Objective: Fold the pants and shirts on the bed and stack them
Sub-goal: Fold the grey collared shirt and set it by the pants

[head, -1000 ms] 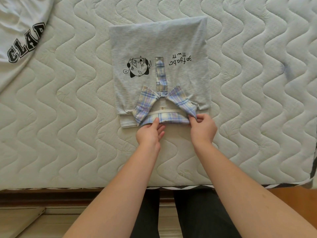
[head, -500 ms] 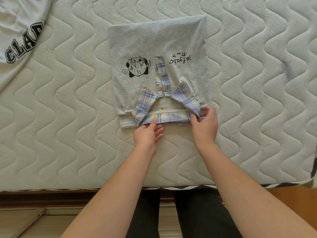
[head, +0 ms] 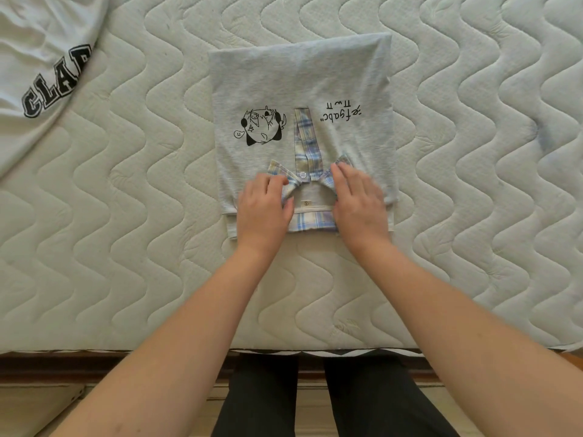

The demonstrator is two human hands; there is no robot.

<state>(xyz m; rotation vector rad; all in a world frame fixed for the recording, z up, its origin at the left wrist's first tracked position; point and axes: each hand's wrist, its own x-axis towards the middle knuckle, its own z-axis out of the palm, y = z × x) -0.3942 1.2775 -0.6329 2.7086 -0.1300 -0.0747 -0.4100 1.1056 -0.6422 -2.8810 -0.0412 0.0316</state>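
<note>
The grey shirt point(head: 299, 99) lies folded into a neat block in the middle of the bed point(head: 473, 216), w/ its plaid collar point(head: 310, 222) at the near edge, close to the person. A sec ago both hands were down at that near edge, pinching the collar band. Now they are up on the collar flaps. The left hand point(head: 263, 209) sits on the left flap, fingers curled round the plaid cloth, so it looks closed on it. The right hand point(head: 358, 200) lies flat on the right flap, fingers spread out and pressing down, not gripping anything. It is a bit blurry, so prob. moving.

The flaps also sit closer to the button strip than before. So I think the person is tidying the collar & pushing it flat. That looks like the last touch on this shirt: the folds are done, it just needs smoothing.

A white shirt point(head: 41, 67) w/ big black letters lies crumpled at the far left corner, well apart from the grey one. It is not folded yet. No stack in view so far, so lots of the job is left.
</note>
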